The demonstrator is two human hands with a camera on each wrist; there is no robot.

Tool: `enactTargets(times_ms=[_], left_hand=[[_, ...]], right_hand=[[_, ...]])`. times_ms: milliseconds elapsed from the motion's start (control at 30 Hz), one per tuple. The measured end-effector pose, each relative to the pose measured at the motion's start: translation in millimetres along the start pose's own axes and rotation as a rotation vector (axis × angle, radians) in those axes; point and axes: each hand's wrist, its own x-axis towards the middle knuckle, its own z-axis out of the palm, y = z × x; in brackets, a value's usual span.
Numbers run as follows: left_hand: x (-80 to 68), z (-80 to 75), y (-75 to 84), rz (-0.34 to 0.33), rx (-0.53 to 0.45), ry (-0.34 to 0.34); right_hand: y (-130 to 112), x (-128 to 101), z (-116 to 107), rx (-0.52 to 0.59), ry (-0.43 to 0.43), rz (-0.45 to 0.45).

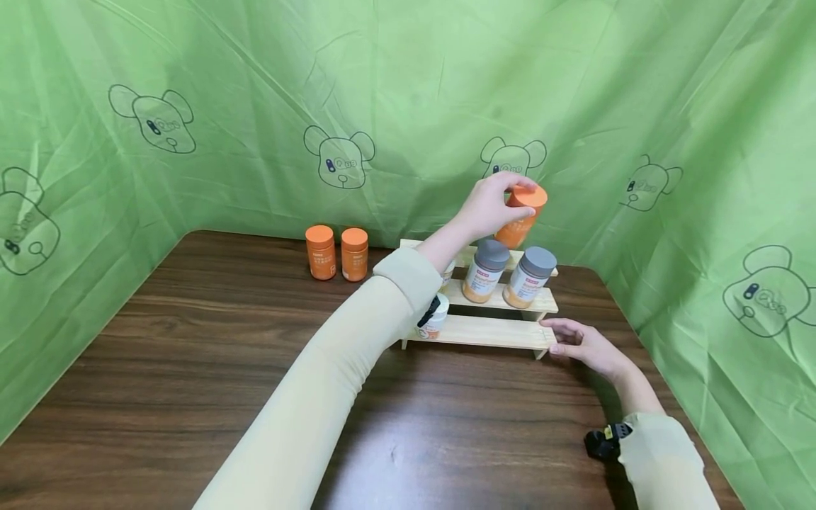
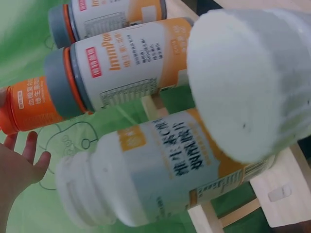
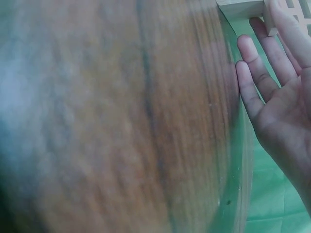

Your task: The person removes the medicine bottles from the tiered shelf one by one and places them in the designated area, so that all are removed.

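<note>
My left hand [image 1: 489, 205] grips an orange bottle [image 1: 519, 225] by its lid, fingers over the far side and thumb on the near side. The bottle tilts at the top tier of a wooden three-step rack [image 1: 487, 331], its base partly hidden behind grey-capped bottles. In the left wrist view, the hand's fingers [image 2: 30, 145] reach around the orange lid [image 2: 7, 114]. My right hand [image 1: 589, 350] holds the right end of the rack's lowest tier between thumb and fingers; its outer fingers [image 3: 250, 51] stand free of the wood.
Two grey-capped bottles [image 1: 486, 273] [image 1: 529, 278] stand on the middle tier. A white bottle [image 2: 155, 170] is at that tier's left, and a white-lidded jar [image 1: 433, 322] sits on the lowest tier. Two orange bottles [image 1: 321, 253] [image 1: 354, 255] stand on the brown table [image 1: 210, 354] near the green curtain [image 1: 255, 142].
</note>
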Motion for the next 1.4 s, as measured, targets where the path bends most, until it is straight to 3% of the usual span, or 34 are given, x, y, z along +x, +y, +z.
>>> enactTargets(times_ms=[233, 800, 1100, 1400], left_hand=[[-4.0, -15.3, 10.5, 0.013, -0.05, 0.027], [-27.0, -47.3, 27.0, 0.005, -0.266, 0.209], [-44.6, -51.7, 34.9, 0.015, -0.266, 0.211], [-63.1, -63.9, 37.0, -0.04, -0.283, 0.202]], right_hand=[[0, 1, -1, 0.001, 0.0, -0.002], [-1, 5, 0, -0.009, -0.002, -0.006], [-1, 2, 0, -0.011, 0.005, 0.001], [3, 0, 0, -0.007, 0.003, -0.006]])
